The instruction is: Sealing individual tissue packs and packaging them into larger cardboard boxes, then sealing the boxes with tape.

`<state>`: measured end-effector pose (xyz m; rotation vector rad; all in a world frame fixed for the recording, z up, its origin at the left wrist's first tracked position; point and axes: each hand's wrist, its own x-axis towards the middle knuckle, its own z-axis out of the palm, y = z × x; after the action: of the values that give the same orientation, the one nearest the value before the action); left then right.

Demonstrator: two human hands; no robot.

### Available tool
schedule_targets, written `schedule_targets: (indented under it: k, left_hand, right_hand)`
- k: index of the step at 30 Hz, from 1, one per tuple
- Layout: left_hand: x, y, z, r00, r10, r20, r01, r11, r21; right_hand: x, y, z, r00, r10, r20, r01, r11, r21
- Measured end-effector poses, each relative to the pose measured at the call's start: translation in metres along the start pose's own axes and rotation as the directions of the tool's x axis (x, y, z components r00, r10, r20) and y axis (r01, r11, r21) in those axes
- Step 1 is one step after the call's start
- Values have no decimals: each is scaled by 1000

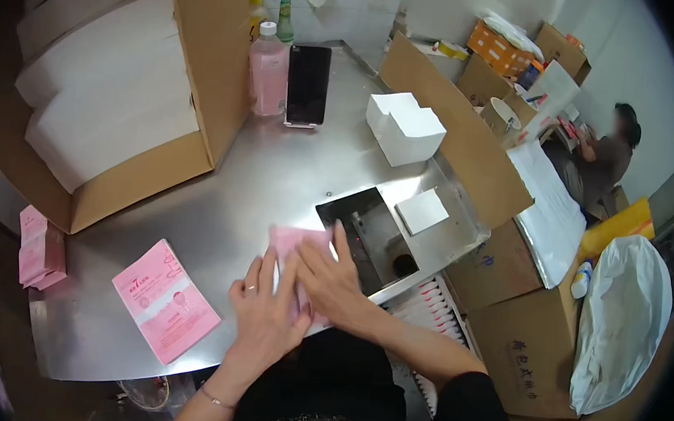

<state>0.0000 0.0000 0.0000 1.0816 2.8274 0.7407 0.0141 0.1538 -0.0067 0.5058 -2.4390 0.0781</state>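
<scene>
Both my hands are on a pink printed packet (299, 238) lying on the steel table, close to its front edge. My left hand (264, 313) rests over its left side, fingers stretched forward, with a ring on one finger. My right hand (331, 287) lies across the packet from the right, fingers spread and pressing on its surface. Much of the packet is hidden under the hands. To the left lies a flat stack of pink printed packets (166, 301). A rectangular opening (370, 242) in the tabletop is just beyond my right hand.
An open carton (197, 59) of white sheets stands on the left, near more pink packets (42, 251). Behind are a phone (307, 86) and a bottle of pink liquid (269, 70). White card stacks (406, 128) and cartons (518, 350) are on the right. A person (606, 159) sits farther off.
</scene>
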Motion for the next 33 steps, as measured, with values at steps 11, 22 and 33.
schedule_targets:
  k: [11,22,33]
  left_hand:
    - [4,-22,-7,972,127,-197,-132,991,-12]
    - [10,2,-14,977,40,-209,-15,992,121]
    - [11,0,-18,961,175,-216,-115,958,262]
  right_hand:
    - [-9,20,-33,823,517,234,-473,398,786]
    - [33,6,-5,948,200,247,-256,940,224]
    - [-52,112,-50,805,575,-147,-590,747,-308]
